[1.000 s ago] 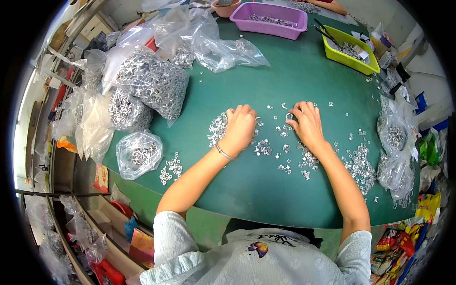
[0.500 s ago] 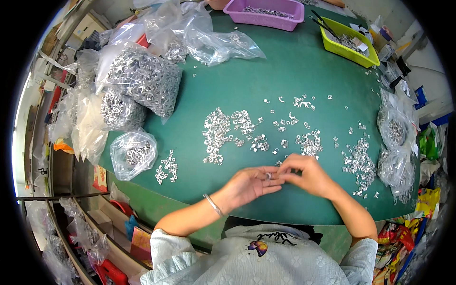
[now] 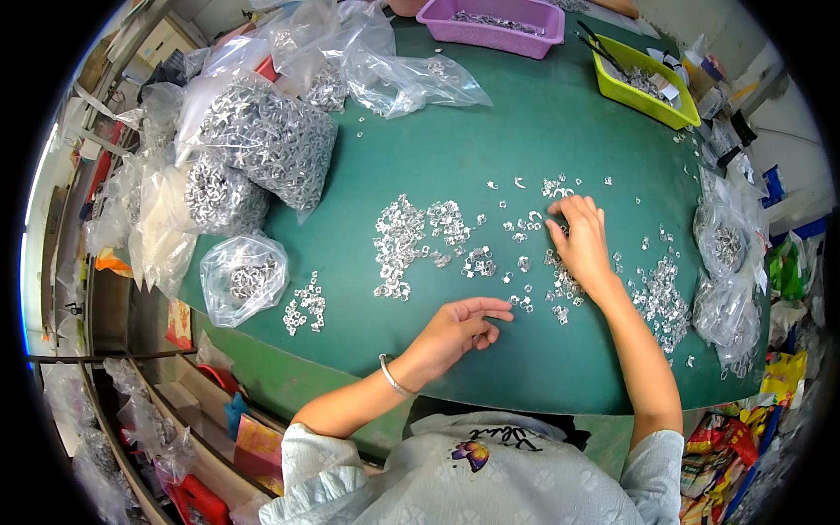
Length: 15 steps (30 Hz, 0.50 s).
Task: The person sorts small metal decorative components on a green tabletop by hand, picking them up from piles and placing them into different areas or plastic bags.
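Note:
My right hand reaches out over a loose group of small silvery metal pieces. Its fingers bend downward, with a gap between thumb and forefinger, and no held piece shows. Closer to me, my left hand hovers over the green table, a bangle on its wrist. The forefinger points right while the other fingers curl inward; whatever they may hold is hidden. A few metal pieces lie just beyond its fingertip. To its far left spreads a larger heap of metal pieces, with a smaller cluster beside it.
Full clear bags of metal parts stand at left, near an open bag and a small group of pieces. A purple tray and yellow-green tray sit at the back. More pieces and bags lie right.
My hands were together, the left palm up with a small metal piece at its fingers. The right has moved away and forward; the left has turned over and its fingers have curled.

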### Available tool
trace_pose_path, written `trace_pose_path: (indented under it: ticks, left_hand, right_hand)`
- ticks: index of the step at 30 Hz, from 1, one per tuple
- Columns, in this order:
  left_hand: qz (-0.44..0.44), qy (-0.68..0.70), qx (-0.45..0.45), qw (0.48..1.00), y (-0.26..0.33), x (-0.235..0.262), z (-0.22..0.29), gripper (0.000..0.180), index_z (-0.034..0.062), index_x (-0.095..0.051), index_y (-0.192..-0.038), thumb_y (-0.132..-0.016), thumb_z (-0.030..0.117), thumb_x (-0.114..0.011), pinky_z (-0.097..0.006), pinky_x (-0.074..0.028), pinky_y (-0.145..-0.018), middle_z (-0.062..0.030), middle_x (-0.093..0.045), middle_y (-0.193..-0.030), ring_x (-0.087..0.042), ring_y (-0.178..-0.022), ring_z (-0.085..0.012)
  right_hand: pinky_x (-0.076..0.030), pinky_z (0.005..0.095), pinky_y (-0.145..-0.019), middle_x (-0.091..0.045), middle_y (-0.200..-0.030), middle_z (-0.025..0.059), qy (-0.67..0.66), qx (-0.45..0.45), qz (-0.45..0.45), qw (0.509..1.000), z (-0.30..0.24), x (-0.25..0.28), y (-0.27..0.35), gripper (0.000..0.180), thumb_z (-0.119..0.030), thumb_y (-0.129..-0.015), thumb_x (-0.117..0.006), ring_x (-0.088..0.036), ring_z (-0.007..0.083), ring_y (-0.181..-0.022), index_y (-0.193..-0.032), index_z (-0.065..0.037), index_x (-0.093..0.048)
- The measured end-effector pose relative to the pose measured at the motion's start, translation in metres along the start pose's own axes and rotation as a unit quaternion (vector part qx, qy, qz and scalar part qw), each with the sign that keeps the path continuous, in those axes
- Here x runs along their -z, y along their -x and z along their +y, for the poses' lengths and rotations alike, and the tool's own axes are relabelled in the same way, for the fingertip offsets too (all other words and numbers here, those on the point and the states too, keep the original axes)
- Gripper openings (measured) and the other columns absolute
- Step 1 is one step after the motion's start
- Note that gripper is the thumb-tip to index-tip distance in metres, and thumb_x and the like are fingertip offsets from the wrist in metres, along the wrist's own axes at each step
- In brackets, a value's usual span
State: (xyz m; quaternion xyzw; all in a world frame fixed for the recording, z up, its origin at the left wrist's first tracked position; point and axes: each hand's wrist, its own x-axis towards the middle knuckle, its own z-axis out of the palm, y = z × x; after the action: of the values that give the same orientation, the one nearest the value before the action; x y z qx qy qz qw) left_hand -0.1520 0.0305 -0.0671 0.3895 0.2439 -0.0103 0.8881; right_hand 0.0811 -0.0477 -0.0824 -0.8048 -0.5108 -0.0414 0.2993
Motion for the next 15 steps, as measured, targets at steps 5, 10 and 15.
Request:
trace_pose_path:
  ticks: [5,10,15]
  left_hand:
    - [0.015,-0.054,-0.048,0.997,-0.014,-0.002,0.008,0.025,-0.0029,-0.06,-0.115,-0.092,0.002,-0.051,-0.022,-0.042,-0.062,-0.0042,-0.06,-0.094,-0.049,-0.073,-0.009]
    - [0.074,-0.119,-0.075,0.987,-0.053,0.025,0.065,0.027,-0.0032,-0.06,-0.114,-0.098,0.014,-0.048,-0.024,-0.045,-0.061,-0.0046,-0.06,-0.087,-0.053,-0.072,-0.0112]
    - [-0.047,0.119,0.11,0.986,-0.074,0.015,0.058,0.052,-0.0071,-0.057,-0.113,-0.102,0.038,-0.033,-0.028,-0.052,-0.067,-0.0099,-0.063,-0.089,-0.061,-0.082,-0.0186]
  right_hand:
    - [-0.039,0.0376,-0.08,-0.058,-0.087,0.0065,0.021,0.04,-0.017,0.999,0.001,-0.012,-0.012,0.013,-0.006,-0.075,-0.071,-0.053,0.0239,-0.09,-0.087,-0.004,-0.066]
    - [-0.042,0.0302,-0.066,-0.058,-0.072,0.0018,-0.108,-0.053,-0.041,0.992,0.003,0.001,-0.012,0.012,-0.003,-0.074,-0.073,-0.052,0.0141,-0.069,-0.084,-0.003,-0.066]
    - [-0.041,0.0245,-0.055,-0.06,-0.068,0.0015,-0.335,-0.071,-0.174,0.923,-0.03,0.023,-0.004,0.012,-0.005,-0.076,-0.074,-0.049,0.0082,-0.059,-0.084,-0.001,-0.067]
